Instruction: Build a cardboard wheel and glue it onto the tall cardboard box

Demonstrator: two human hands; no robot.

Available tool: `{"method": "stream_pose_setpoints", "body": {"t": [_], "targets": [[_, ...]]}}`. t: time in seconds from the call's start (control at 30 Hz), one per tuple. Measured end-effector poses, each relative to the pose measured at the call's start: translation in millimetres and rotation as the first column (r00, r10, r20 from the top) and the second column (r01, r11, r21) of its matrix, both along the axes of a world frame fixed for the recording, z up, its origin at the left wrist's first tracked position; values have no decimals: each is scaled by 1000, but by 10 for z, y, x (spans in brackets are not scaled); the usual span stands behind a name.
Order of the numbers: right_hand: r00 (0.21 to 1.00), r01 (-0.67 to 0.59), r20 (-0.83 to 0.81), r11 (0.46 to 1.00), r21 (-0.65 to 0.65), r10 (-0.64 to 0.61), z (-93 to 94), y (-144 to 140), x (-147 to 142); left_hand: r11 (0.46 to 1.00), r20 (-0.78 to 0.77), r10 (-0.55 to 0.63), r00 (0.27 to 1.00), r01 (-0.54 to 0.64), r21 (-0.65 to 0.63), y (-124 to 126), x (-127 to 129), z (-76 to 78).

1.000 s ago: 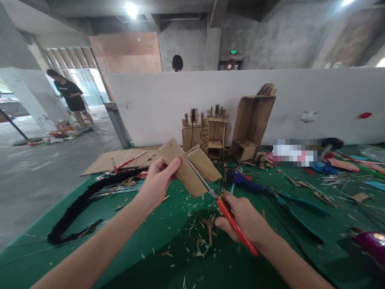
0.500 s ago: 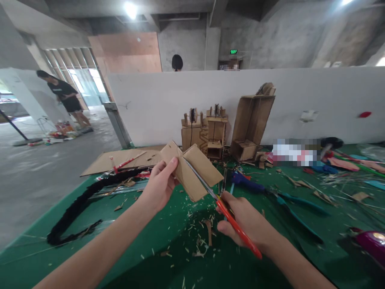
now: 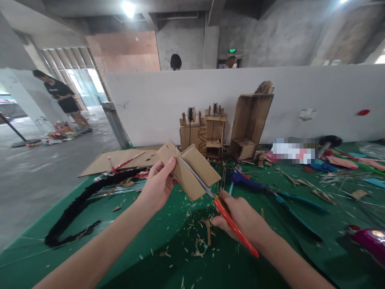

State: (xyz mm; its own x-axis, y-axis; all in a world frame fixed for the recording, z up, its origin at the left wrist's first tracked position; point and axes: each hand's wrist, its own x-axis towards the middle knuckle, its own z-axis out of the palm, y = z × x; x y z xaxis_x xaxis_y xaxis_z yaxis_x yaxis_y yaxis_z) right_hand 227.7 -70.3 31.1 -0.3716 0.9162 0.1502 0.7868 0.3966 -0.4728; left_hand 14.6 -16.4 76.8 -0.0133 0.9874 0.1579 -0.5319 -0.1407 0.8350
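Observation:
My left hand [image 3: 158, 184] holds up a brown cardboard piece [image 3: 200, 170] above the green table [image 3: 126, 241], thumb on its near face. Red-handled scissors [image 3: 231, 226] are gripped in my right hand [image 3: 243, 216]; their blades run up into the cardboard along a cut near its middle. Cardboard scraps [image 3: 201, 237] lie scattered below both hands.
Cardboard models [image 3: 204, 132] and an open cardboard box [image 3: 251, 120] stand against the white partition [image 3: 300, 96]. Blue pliers [image 3: 270, 192], a black braided cord [image 3: 78, 204], flat cardboard [image 3: 117, 160] and a purple tool [image 3: 369, 241] lie around. A person [image 3: 60, 94] stands far left.
The cardboard and both hands have barely shifted; the scissors sit slightly further into the cut. The person at the far left has moved leftward and bent forward.

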Motion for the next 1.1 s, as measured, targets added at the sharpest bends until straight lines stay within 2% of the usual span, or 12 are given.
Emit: {"method": "stream_pose_setpoints", "body": {"t": [0.13,0.33,0.67,1.1], "targets": [[1000,-7,4,1000,23,7,-30,5,5,1000,6,25,1000,-25,15,18,-22,6],[1000,7,17,1000,10,-7,-14,8,-1,1000,-4,2,1000,-2,16,-13,-3,-14],[998,1,69,998,65,-6,-21,2,-30,1000,-9,5,1000,-5,19,-6,-4,-22],[992,7,126,985,170,-28,21,-48,-53,998,-14,15,1000,-14,66,-62,2,45]]}}
